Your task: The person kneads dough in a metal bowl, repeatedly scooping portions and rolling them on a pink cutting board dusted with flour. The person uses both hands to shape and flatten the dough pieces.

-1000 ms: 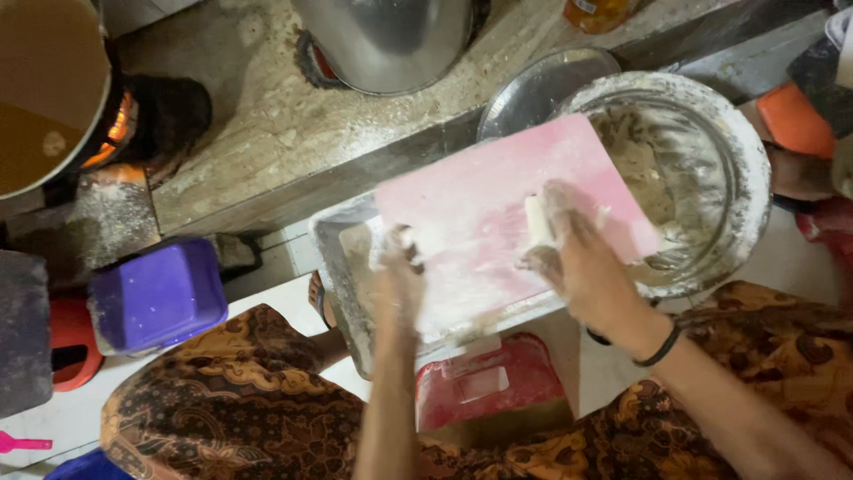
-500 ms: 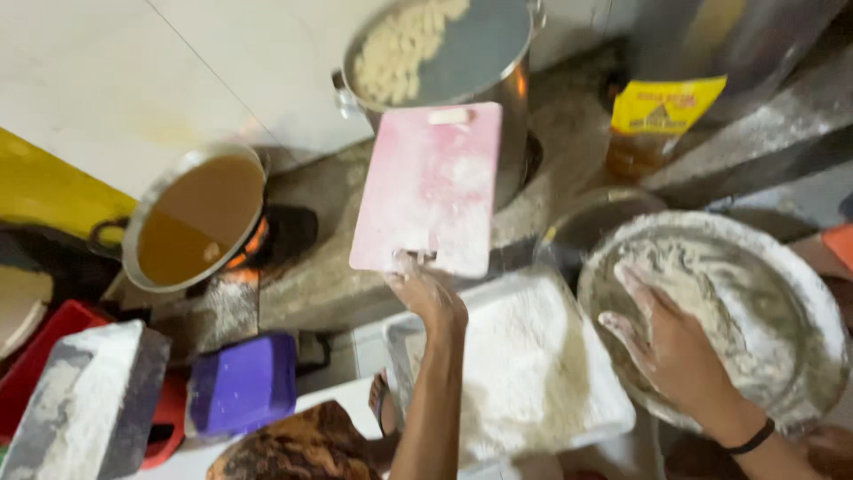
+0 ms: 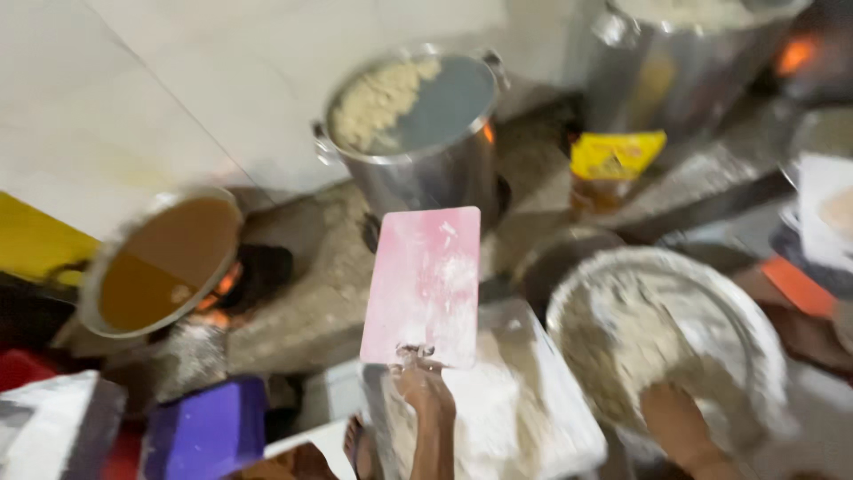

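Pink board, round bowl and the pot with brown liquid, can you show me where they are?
Pink board (image 3: 425, 284): head view, middle of its floury face.
Round bowl (image 3: 582, 293): head view, upper left rim.
Pot of brown liquid (image 3: 115, 244): head view, left rim.

You have one view only, from the camera on your head, looking steeply down and forward over your own arms. It sits close: your left hand (image 3: 425, 384) and the pink board (image 3: 425, 286) fill the middle, your right hand (image 3: 677, 425) the lower right. The far wall (image 3: 222, 80) closes the top edge. The picture is motion-blurred.
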